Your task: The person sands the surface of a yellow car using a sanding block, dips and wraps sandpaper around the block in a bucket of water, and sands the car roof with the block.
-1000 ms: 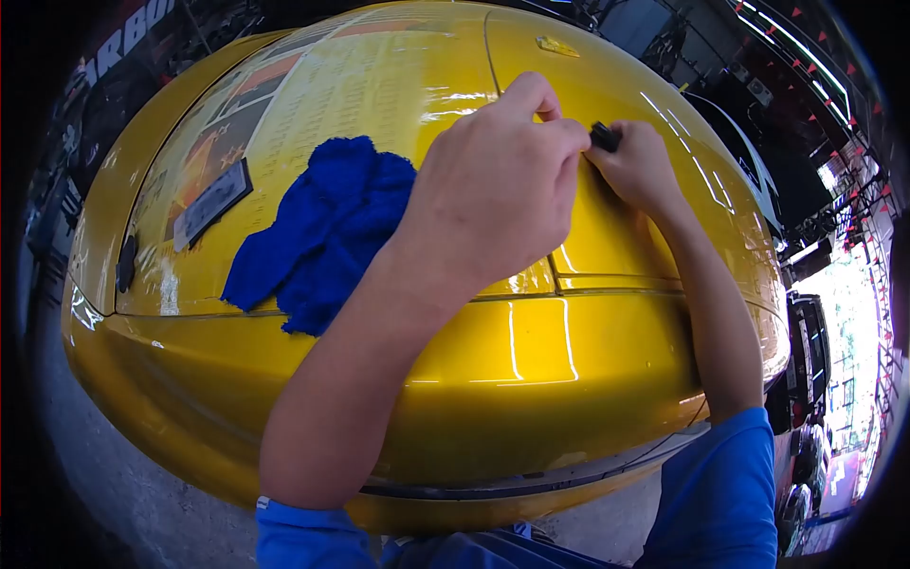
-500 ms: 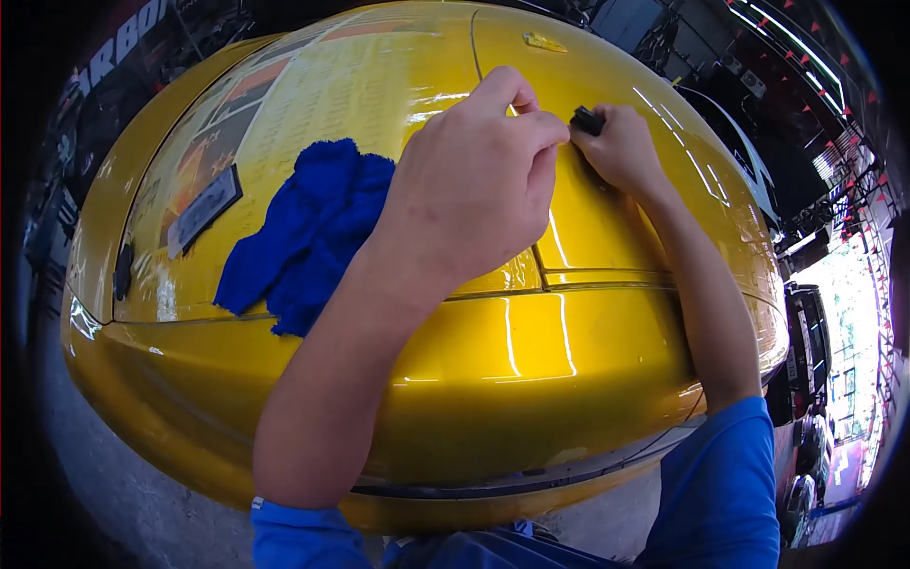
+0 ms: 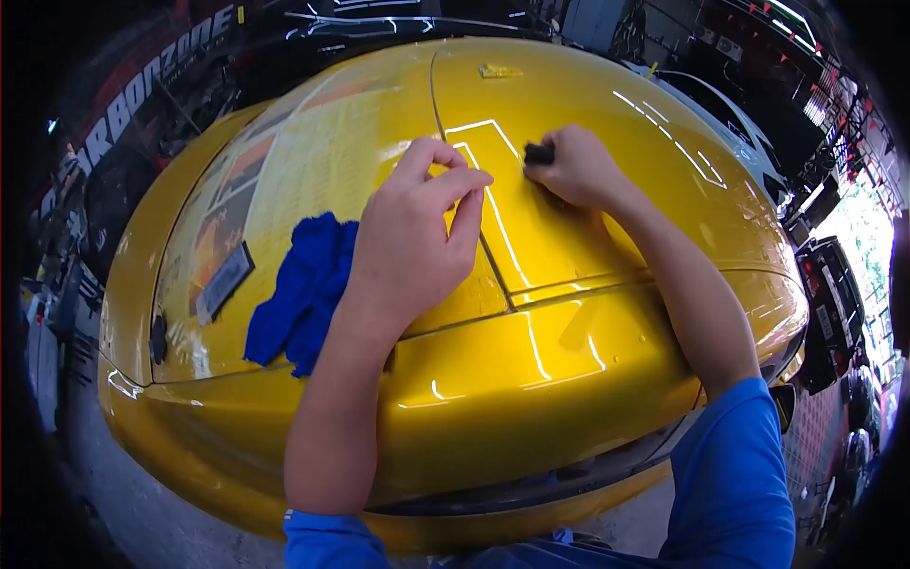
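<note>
My left hand is raised over the yellow car panel, thumb and fingertips pinched together; what they hold, if anything, is too small to tell. To its right, my right hand grips a small black object close to the panel surface. A crumpled blue cloth lies on the panel left of my left wrist. Beside the cloth rests a flat grey piece with a dark edge.
A small black item sits near the panel's left edge. A yellow scrap-like piece is at the far side. Dark vehicles stand at the right, and a lettered banner hangs at upper left.
The view has tilted, so the panel sits lower and more background shows. Both hands appear lower and further left in the picture, with more space between their fingertips.
</note>
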A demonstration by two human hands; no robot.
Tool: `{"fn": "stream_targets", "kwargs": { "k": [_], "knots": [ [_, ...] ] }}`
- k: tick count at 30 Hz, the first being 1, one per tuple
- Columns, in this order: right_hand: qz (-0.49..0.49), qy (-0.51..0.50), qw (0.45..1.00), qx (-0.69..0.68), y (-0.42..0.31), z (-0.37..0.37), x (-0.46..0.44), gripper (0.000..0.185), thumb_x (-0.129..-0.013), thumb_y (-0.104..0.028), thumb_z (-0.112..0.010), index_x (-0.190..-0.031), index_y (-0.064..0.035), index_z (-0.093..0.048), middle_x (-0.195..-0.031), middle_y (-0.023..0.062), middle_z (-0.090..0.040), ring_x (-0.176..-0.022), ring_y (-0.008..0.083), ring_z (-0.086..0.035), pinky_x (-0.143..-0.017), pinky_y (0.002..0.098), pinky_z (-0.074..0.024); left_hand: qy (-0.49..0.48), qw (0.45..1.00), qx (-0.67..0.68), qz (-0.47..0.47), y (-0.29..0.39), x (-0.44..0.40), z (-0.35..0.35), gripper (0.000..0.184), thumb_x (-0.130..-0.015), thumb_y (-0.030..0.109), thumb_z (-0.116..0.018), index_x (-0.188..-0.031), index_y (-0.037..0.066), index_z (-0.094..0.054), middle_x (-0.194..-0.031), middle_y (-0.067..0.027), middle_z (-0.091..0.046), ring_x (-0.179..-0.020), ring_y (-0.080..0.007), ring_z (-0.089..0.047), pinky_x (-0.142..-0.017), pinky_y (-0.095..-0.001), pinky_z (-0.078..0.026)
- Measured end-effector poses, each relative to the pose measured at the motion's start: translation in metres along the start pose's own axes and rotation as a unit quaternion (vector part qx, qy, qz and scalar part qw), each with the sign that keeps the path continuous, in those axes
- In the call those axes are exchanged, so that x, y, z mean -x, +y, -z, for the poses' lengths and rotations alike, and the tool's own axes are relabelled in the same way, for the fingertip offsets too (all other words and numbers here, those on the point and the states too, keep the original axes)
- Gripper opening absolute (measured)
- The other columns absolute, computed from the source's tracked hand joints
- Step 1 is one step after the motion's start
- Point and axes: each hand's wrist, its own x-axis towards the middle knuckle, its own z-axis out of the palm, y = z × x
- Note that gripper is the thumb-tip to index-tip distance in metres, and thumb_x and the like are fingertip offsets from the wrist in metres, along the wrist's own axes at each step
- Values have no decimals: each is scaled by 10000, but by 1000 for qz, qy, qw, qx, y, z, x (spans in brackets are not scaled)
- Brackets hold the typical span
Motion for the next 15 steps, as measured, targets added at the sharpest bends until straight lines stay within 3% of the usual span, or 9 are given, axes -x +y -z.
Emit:
{"fn": "stream_targets", "kwargs": {
  "k": [3,4,8,11,15],
  "knots": [
    [48,116,975,-181,27,7,1,360,-890,-323,-784,-1022,11,-765,-910,208,-766,-819,321,-751,-811,413,-577,-13,1000,-8,8,3,0,2,129,-922,-11,-682,-1022,-23,-762,-1060,-141,-664,-887,-260,-703,-753,-313,-592],
    [10,144,968,-207,30,15,1,340,-923,-307,-775,-1045,10,-763,-898,166,-774,-778,259,-737,-778,378,-571,-17,1000,-9,11,4,1,1,129,-921,-12,-682,-1023,-22,-762,-1062,-143,-664,-891,-262,-703,-757,-312,-593],
    [-70,65,951,-293,20,36,12,311,-959,-246,-742,-1130,13,-743,-880,132,-768,-757,218,-708,-757,365,-556,-25,1000,-15,11,6,0,3,132,-921,-13,-685,-1029,-19,-762,-1071,-145,-662,-904,-265,-702,-772,-310,-594],
    [5,35,972,-234,41,14,-2,257,-993,-204,-711,-1118,20,-704,-913,97,-734,-767,141,-664,-781,317,-548,-18,999,-18,22,4,0,3,124,-917,38,-695,-1017,11,-762,-1078,-129,-659,-890,-293,-706,-776,-361,-581],
    [8,46,991,-122,32,5,-3,305,-922,-230,-767,-1123,-2,-737,-989,194,-768,-905,320,-732,-868,406,-552,-20,999,-17,20,3,1,1,122,-912,60,-699,-1011,26,-762,-1082,-124,-659,-883,-308,-709,-774,-384,-574]
  ]
}}
